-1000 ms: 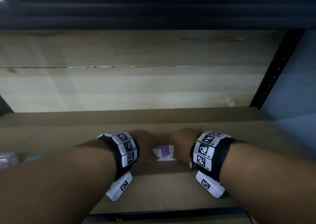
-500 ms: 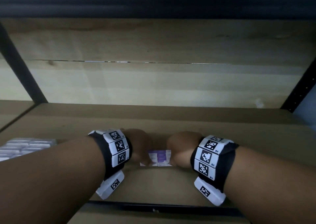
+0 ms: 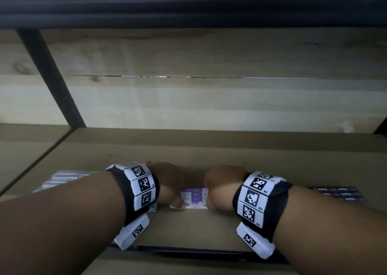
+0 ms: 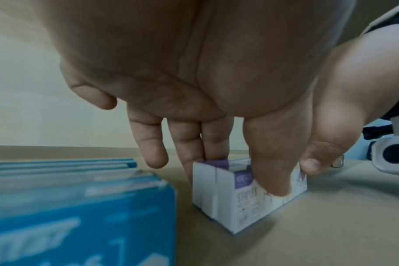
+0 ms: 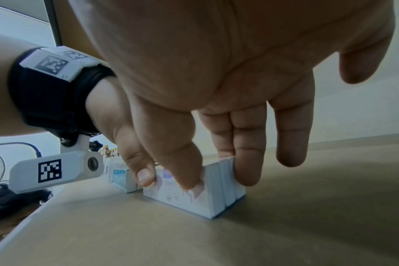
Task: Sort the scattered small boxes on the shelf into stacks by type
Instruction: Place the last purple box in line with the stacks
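Fingers point(image 4: 269, 172) of left hand point(image 3: 170, 182) and right hand point(image 3: 223, 185) pinch opposite ends of the purple-and-white staple boxes point(image 3: 195, 198), near the shelf point(image 3: 209, 151) front edge.

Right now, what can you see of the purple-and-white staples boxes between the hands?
The staples boxes are a few small white cardboard packs with purple print, pressed side by side into one block standing on the brown shelf. The left hand and right hand pinch it from opposite ends, thumbs in front, fingers behind.
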